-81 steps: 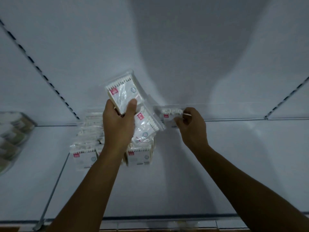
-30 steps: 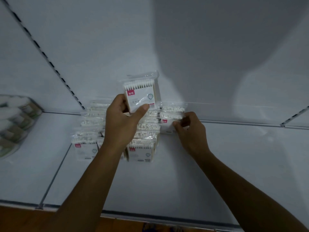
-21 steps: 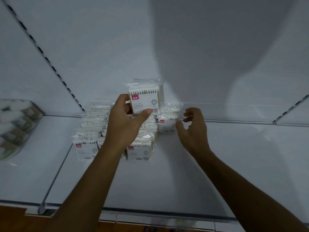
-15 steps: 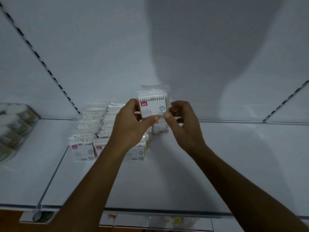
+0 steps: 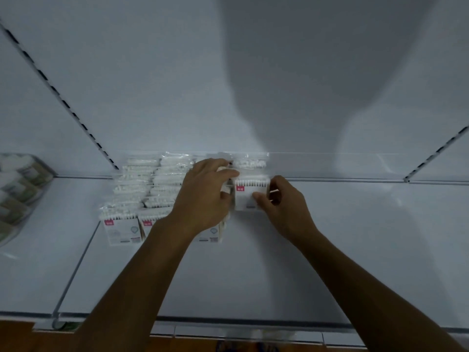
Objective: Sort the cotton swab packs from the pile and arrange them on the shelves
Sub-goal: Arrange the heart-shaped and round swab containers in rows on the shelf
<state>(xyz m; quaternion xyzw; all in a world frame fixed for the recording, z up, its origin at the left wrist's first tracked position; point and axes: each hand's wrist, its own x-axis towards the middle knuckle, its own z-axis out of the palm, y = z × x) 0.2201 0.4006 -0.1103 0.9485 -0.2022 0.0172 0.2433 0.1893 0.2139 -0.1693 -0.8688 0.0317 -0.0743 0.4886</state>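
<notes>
A cotton swab pack (image 5: 247, 193), white with a red label, stands upright on the white shelf (image 5: 253, 270), at the front of a short row on the right. My right hand (image 5: 281, 201) grips its right side and front. My left hand (image 5: 205, 194) rests against its left edge, fingers curled over the neighbouring row. Another pack (image 5: 251, 163) stands behind it near the back wall. Three longer rows of upright packs (image 5: 137, 189) fill the shelf to the left, their front packs (image 5: 121, 229) showing red labels.
Stacked green and white packets (image 5: 17, 189) lie at the far left on the adjoining shelf. A slotted upright (image 5: 63, 100) runs up the back wall. The shelf's front edge (image 5: 228, 322) runs along the bottom; the shelf stretches bare to the right.
The pack held up by my left hand was passed to both hands, then lowered onto the shelf in front of the right-hand row. My right hand now grips it.
</notes>
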